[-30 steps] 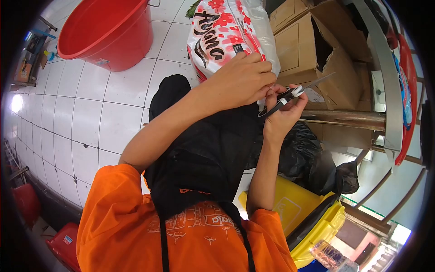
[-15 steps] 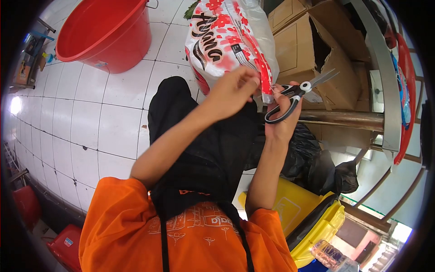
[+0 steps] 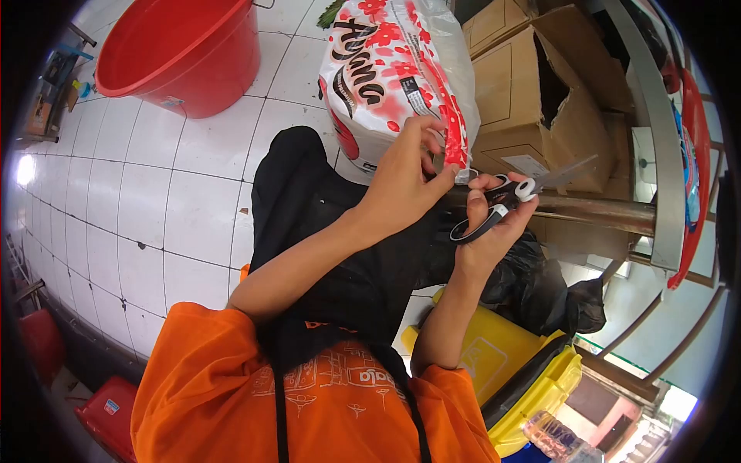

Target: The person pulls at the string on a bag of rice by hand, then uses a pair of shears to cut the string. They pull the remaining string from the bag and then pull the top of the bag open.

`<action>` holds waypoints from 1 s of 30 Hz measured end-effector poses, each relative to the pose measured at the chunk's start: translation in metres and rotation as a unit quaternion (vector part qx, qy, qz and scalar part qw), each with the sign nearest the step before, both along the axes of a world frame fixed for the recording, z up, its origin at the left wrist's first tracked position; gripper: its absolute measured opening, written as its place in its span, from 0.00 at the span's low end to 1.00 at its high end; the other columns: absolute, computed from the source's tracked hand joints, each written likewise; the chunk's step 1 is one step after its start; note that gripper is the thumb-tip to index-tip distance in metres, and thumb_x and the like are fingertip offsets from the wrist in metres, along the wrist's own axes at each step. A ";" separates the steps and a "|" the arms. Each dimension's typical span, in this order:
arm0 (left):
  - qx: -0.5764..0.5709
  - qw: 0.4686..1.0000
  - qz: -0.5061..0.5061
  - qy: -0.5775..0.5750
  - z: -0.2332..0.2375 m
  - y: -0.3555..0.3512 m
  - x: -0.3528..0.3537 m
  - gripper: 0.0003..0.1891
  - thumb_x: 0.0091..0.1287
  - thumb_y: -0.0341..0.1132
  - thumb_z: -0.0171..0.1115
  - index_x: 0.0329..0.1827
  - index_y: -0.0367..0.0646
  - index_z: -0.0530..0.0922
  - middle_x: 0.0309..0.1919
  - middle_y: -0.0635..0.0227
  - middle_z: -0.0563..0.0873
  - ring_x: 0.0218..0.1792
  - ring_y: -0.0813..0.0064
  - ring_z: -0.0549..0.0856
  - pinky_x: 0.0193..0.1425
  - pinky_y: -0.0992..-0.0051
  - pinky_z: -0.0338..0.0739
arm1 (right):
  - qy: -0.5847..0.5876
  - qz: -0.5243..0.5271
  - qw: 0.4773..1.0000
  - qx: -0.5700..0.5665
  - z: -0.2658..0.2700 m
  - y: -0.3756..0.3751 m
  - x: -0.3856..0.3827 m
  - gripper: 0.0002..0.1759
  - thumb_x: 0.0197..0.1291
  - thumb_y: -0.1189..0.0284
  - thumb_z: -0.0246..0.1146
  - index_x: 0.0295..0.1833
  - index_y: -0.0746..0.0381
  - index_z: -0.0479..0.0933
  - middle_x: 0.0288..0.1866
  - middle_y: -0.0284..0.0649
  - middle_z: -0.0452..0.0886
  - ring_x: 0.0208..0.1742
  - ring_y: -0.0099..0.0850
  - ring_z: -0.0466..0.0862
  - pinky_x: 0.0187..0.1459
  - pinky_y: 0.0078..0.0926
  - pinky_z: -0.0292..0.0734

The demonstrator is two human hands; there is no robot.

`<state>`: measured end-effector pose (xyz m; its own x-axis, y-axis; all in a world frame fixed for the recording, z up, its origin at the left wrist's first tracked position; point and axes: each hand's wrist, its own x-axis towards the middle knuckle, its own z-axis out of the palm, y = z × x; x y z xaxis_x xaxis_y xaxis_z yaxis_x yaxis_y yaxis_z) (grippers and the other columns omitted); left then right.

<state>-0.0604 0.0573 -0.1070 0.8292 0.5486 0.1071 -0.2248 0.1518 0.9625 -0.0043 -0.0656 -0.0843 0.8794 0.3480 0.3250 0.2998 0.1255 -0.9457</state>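
Observation:
A white plastic rice sack (image 3: 370, 100) with red flowers and "Ayana" lettering leans in front of my knees. My left hand (image 3: 409, 170) is at its near end, thumb and fingers closed on the red-printed edge. To the right of that edge, my right hand (image 3: 498, 220) holds a pair of scissors (image 3: 513, 197) with black and white handles. Its blades point up and right, away from the sack. Thin thread seems to show between the sack's corner and my right fingertips, though it is too fine to be sure.
On the white tiled floor to the left stands a large red tub (image 3: 185, 62). Cardboard boxes (image 3: 532, 116) sit behind a metal rail (image 3: 594, 212) on the right. Black plastic bags (image 3: 540, 301) and a yellow bin (image 3: 502, 355) are close by my right arm.
My right hand has moved right and down with the scissors, away from the sack's edge. My left hand has shifted slightly right and down, its thumb now at the corner of the red edge.

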 end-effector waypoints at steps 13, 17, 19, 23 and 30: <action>0.345 0.931 0.112 -0.043 -0.015 0.002 0.003 0.07 0.66 0.29 0.68 0.45 0.41 0.82 0.36 0.65 0.77 0.35 0.66 0.80 0.41 0.68 0.76 | -0.082 0.049 0.984 -0.153 -0.003 0.011 0.041 0.26 0.60 0.84 0.67 0.62 0.62 0.65 0.44 0.40 0.85 0.45 0.25 0.83 0.50 0.24 0.78; 0.270 0.958 0.099 -0.002 -0.014 -0.002 0.001 0.11 0.65 0.29 0.66 0.50 0.42 0.79 0.39 0.60 0.78 0.38 0.57 0.82 0.42 0.62 0.77 | -0.028 0.057 0.995 -0.083 0.002 0.011 0.041 0.26 0.59 0.85 0.67 0.60 0.62 0.65 0.40 0.40 0.84 0.41 0.26 0.83 0.48 0.22 0.78; 0.270 0.957 0.107 -0.007 -0.020 -0.004 0.004 0.12 0.65 0.27 0.66 0.51 0.42 0.78 0.40 0.60 0.78 0.37 0.62 0.82 0.41 0.65 0.77 | 0.069 0.077 0.995 -0.010 0.016 0.015 0.039 0.26 0.58 0.85 0.67 0.59 0.62 0.65 0.39 0.40 0.84 0.41 0.26 0.83 0.48 0.22 0.78; 0.246 0.963 0.105 -0.023 -0.028 -0.005 0.006 0.17 0.65 0.26 0.65 0.57 0.43 0.77 0.42 0.60 0.79 0.37 0.65 0.82 0.41 0.69 0.78 | 0.167 0.098 0.973 0.125 0.042 0.016 0.042 0.27 0.56 0.88 0.67 0.57 0.60 0.65 0.39 0.41 0.83 0.42 0.27 0.83 0.49 0.23 0.77; 0.293 0.952 0.076 -0.037 -0.018 0.002 0.007 0.14 0.65 0.27 0.66 0.54 0.43 0.82 0.40 0.60 0.79 0.37 0.65 0.81 0.42 0.70 0.76 | -0.060 -0.032 0.998 -0.013 0.128 -0.009 -0.003 0.26 0.56 0.84 0.70 0.58 0.61 0.70 0.40 0.40 0.82 0.42 0.30 0.83 0.53 0.31 0.81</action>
<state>-0.0535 0.0590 -0.1246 0.7229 0.4905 0.4867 -0.2720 -0.4455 0.8530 -0.0077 -0.0749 0.0438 0.8549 0.3026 0.4213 0.4184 0.0779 -0.9049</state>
